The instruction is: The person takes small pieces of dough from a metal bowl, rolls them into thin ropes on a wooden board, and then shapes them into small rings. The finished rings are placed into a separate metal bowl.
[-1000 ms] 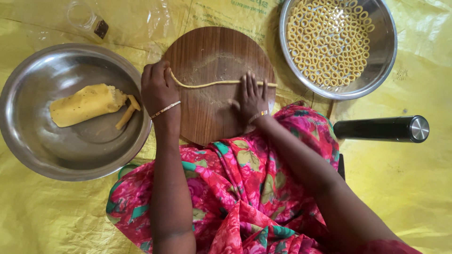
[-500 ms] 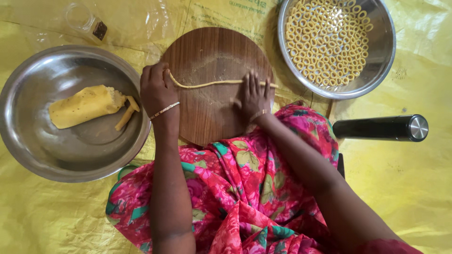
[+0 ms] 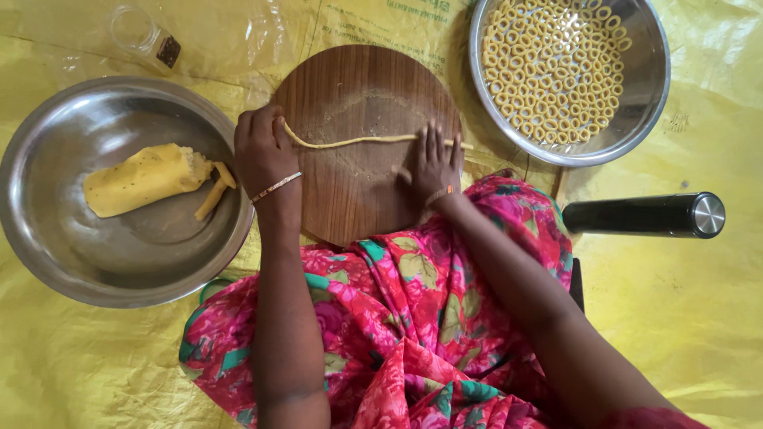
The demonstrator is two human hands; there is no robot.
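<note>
A thin yellow dough rope [image 3: 350, 142] lies across a round wooden board [image 3: 350, 87]. My left hand [image 3: 265, 156] rests at the board's left edge, fingers curled over the rope's left end. My right hand [image 3: 433, 163] lies flat with fingers spread on the rope's right end. Left of the board, a steel bowl [image 3: 48, 246] holds a lump of yellow dough [image 3: 143, 179] and a short dough stick [image 3: 213, 195]. At the top right, a second steel bowl [image 3: 653, 87] is filled with several small dough rings [image 3: 556, 63].
A black cylindrical bottle with a steel cap [image 3: 644, 215] lies on its side at the right. A small clear jar [image 3: 143, 36] lies at the top left. A yellow plastic sheet [image 3: 699, 318] covers the floor. Pink floral cloth [image 3: 413, 318] covers my lap.
The rope looks a little longer and thinner, and both hands have shifted slightly on it. Bowls and bottle have not moved.
</note>
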